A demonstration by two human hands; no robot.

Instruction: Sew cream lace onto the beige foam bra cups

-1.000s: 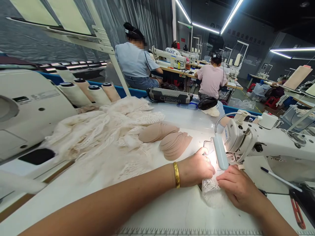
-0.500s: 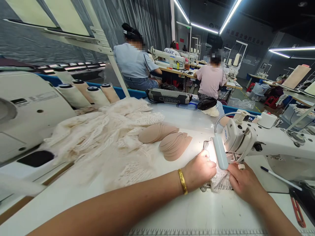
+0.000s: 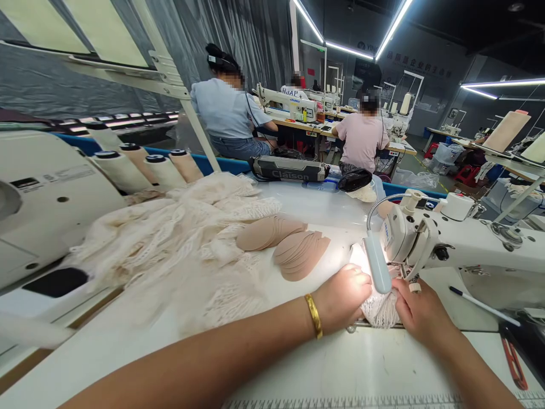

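Note:
A piece of white lace fabric (image 3: 380, 311) with fringe-like strands lies under the head of the white sewing machine (image 3: 430, 230). My left hand (image 3: 347, 294), with a gold bracelet at the wrist, is closed on its left side, fingers curled under. On the right edge, my right hand (image 3: 421, 311) pinches the lace between thumb and fingers, close to the presser foot. A grey-blue lamp (image 3: 377, 264) on a bendy neck lights the spot and hides the needle and part of the fabric.
Skin-toned cut pads (image 3: 298, 255) lie in two fanned piles left of the machine. A heap of cream lace (image 3: 183, 227) covers the left side, before thread cones (image 3: 121, 170). A white pen-like stick (image 3: 483, 305) and red snips (image 3: 514, 363) lie right. Two people sit ahead.
My left fingers have drawn in more tightly on the lace, and its fringed lower edge has spread and shifted slightly. The right hand stays nearly in place. The whole view has shifted a little.

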